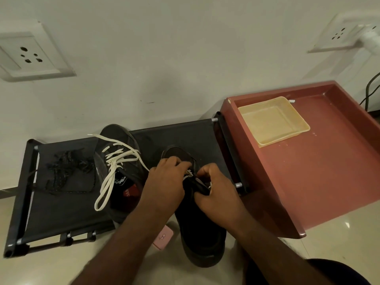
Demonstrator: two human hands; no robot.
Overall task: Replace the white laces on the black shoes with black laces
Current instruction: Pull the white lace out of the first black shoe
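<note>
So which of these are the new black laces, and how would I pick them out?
Find the dark fabric rack against the wall and go to its left end, left of the shoe with the white lace. The black laces lie there in a loose tangle, threaded through nothing and faintly speckled, unlike that white lace.

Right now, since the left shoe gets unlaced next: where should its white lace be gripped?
Pinch the cream-white flat lace at its long loose loop, which droops off the black fabric sneaker on the dark fabric rack. Come from the near left, where the loop hangs free of the eyelets.
</note>
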